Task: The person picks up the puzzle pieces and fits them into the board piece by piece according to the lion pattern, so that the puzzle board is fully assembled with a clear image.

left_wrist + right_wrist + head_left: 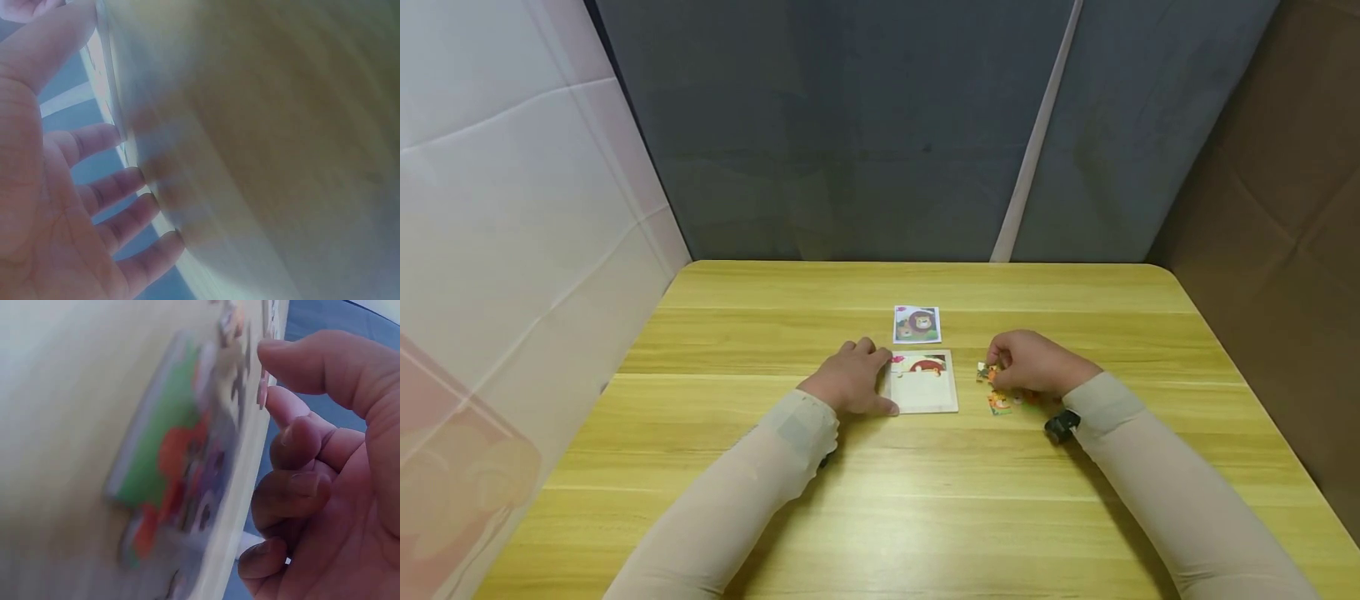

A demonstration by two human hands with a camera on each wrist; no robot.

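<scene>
A small wooden puzzle tray [925, 392] lies at the table's middle, with a few pieces fitted along its top. My left hand [880, 379] rests against the tray's left edge. Its fingers [112, 187] are spread and nearly straight, their tips touching the surface. To the right of the tray, my right hand [992, 367] hovers over several loose colourful puzzle pieces [1003, 402]. Those fingers [294, 487] are curled, and the thumb and forefinger pinch a small puzzle piece [263, 390] just above the pile [181, 456].
A picture card [917, 324] showing a lion lies just behind the tray. The yellow wooden table [880, 500] has a grey fabric wall behind it, a white sheet at the left and a brown panel at the right. A black wrist camera [1060, 427] sits on my right forearm.
</scene>
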